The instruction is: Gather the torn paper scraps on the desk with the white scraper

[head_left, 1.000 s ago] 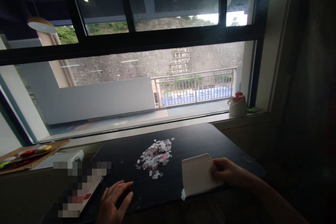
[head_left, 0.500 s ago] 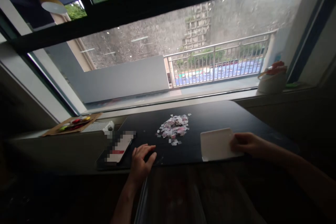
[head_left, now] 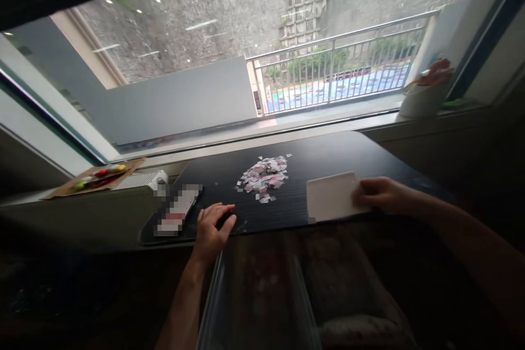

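Note:
My right hand (head_left: pixel 379 195) grips the right edge of a flat white rectangular piece (head_left: pixel 330 197), which looks like a shallow lid or tray, at the front edge of the dark table (head_left: pixel 328 150). My fingers are closed over its side, with the fingertips partly hidden in shadow. To its left, a loose heap of small white and pinkish paper scraps (head_left: pixel 266 175) lies on the tabletop. My left hand (head_left: pixel 212 229) rests at the table's front edge, fingers apart and holding nothing. Beyond it on the left lies a flat, phone-like thing (head_left: pixel 180 210), blurred out by pixels.
A large window with a sill runs behind the table. A white pot (head_left: pixel 424 95) with reddish contents stands at the right of the sill. On the left are brown cardboard (head_left: pixel 61 188) bearing colourful items and a white ribbed object (head_left: pixel 141 179). A clear plastic container (head_left: pixel 258 290) sits below the table edge.
My view has tipped downward, so the table and window appear higher. Both hands keep their places, and the white piece and paper heap show no clear movement on the table.

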A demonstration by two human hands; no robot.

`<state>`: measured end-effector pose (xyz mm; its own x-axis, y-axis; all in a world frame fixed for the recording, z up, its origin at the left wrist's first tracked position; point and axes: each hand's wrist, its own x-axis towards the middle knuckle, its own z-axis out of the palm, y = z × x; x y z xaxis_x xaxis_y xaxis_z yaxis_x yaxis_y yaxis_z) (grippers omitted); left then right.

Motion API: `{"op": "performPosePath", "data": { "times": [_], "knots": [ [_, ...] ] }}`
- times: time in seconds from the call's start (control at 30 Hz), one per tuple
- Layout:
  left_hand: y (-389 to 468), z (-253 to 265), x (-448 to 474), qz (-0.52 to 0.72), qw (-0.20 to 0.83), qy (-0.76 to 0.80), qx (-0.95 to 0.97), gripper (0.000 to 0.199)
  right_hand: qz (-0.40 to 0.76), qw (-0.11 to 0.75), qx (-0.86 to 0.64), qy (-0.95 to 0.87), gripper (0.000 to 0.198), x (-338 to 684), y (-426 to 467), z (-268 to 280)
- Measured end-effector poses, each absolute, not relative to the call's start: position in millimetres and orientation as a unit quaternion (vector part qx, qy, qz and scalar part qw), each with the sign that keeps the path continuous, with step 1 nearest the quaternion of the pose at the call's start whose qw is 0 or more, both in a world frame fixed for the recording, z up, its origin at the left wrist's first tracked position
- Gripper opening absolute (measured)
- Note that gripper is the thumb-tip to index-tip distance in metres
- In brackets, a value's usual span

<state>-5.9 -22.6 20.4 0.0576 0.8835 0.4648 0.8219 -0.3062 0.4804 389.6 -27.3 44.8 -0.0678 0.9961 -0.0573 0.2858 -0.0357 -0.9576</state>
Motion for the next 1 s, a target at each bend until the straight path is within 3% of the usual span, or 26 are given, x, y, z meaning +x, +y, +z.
{"op": "performPosePath", "data": {
  "times": [0.23,0.33,0.5,0.73,1.0],
  "knots": [
    [-22.9,20.7,-7.7,0.357,0.054,0.584,0.727,0.028,0.47,0.324,-0.556,-0.604,0.044,393.3,-29.4,57.4],
    [-23.8,22.0,-6.2,0.354,0.057,0.581,0.731,0.028,0.44,0.339,-0.561,-0.614,0.046,393.9,-28.4,55.8],
    [-24.1,23.2,-3.6,0.35,0.048,0.586,0.729,0.029,0.401,0.362,-0.557,-0.631,0.034,379.6,-25.4,57.9],
    [-23.8,21.8,-7.0,0.359,0.051,0.577,0.731,0.03,0.431,0.274,-0.512,-0.691,0.02,357.7,-35.6,76.1],
    [-25.5,24.8,-2.0,0.347,0.037,0.584,0.733,0.029,0.315,0.375,-0.579,-0.652,0.032,373.1,-17.1,62.9]
  ]
}}
